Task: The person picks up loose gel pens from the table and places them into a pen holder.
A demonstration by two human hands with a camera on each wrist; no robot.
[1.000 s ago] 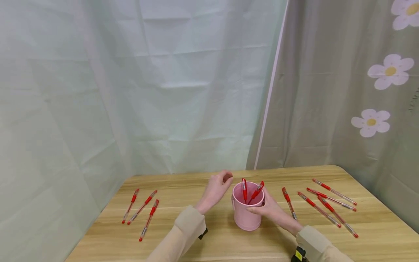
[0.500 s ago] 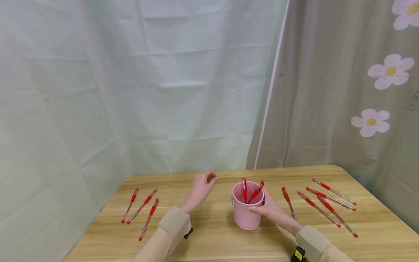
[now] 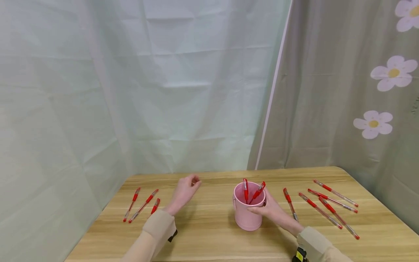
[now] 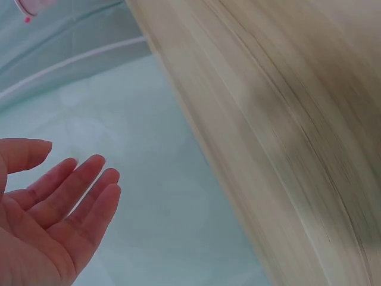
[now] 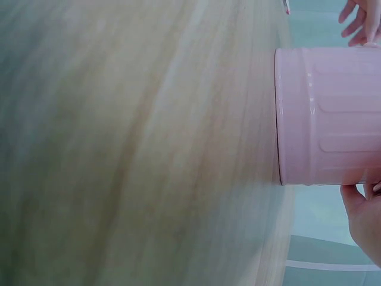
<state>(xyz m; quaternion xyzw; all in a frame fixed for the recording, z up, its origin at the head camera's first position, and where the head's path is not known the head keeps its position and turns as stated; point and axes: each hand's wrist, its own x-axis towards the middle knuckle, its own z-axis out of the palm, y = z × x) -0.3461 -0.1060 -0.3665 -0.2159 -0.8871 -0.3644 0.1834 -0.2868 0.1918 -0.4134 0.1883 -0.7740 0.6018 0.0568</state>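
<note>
A small pink bucket (image 3: 247, 217) stands upright on the table, with two red pens (image 3: 246, 191) leaning inside it. My right hand (image 3: 274, 211) holds the bucket by its right side, thumb across the front near the rim; its other fingers are mostly hidden behind. To the left, my left hand (image 3: 184, 191) hovers above the table with nothing in it. In the left wrist view, the fingers of that hand (image 4: 59, 220) are loosely bent and apart from the thumb. Nearest to it lies a red pen (image 3: 155, 206), partly covered by the left sleeve.
Two more red pens (image 3: 143, 206) lie at the left of the wooden table (image 3: 209, 240). Several red pens (image 3: 320, 210) are spread on the right, some crossing or close together. Curtains (image 3: 196, 91) hang behind the table's back edge.
My left hand has moved left, away from the bucket and toward the left pens, and its sleeve now covers part of one. My right hand stays on the bucket.
</note>
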